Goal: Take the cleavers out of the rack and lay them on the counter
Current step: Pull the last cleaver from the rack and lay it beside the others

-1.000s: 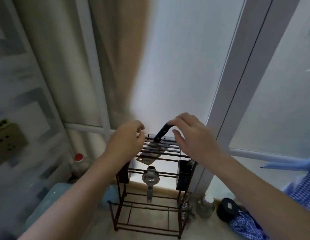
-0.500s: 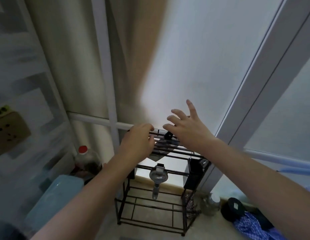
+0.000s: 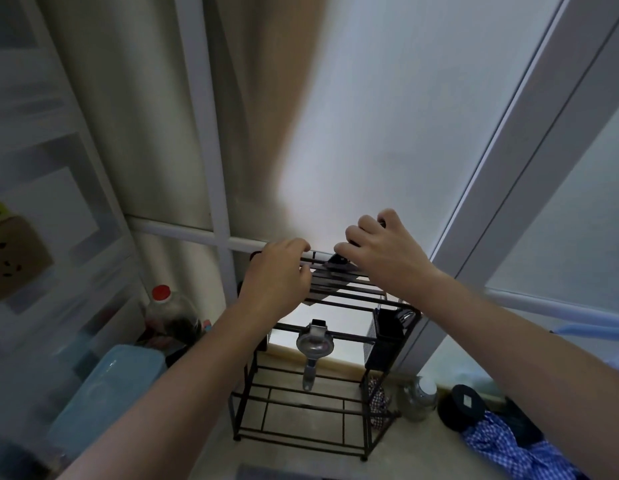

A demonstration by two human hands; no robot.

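A black wire rack [image 3: 295, 405] stands on the counter against the window. A cleaver [image 3: 338, 268] sits in the slats at its top, its dark blade slanting down between the bars and its black handle pointing up. My right hand [image 3: 387, 261] is curled around that handle, hiding most of it. My left hand [image 3: 276, 277] is at the rack's top left corner, with its fingers hooked over the top bars. Whether other cleavers sit in the rack cannot be seen behind my hands.
A metal strainer [image 3: 314, 346] hangs from the rack's middle bar, and a black holder [image 3: 387, 329] clips to its right side. Left of the rack stand a red-capped bottle [image 3: 164, 303] and a blue container [image 3: 107, 386]. To the right lie a jar [image 3: 418, 396], a black lid [image 3: 463, 405] and chequered cloth [image 3: 502, 448].
My right hand was spread open over the rack half a second ago and has since closed around the cleaver's handle. My left hand stays on the rack's top. The view has tilted slightly.
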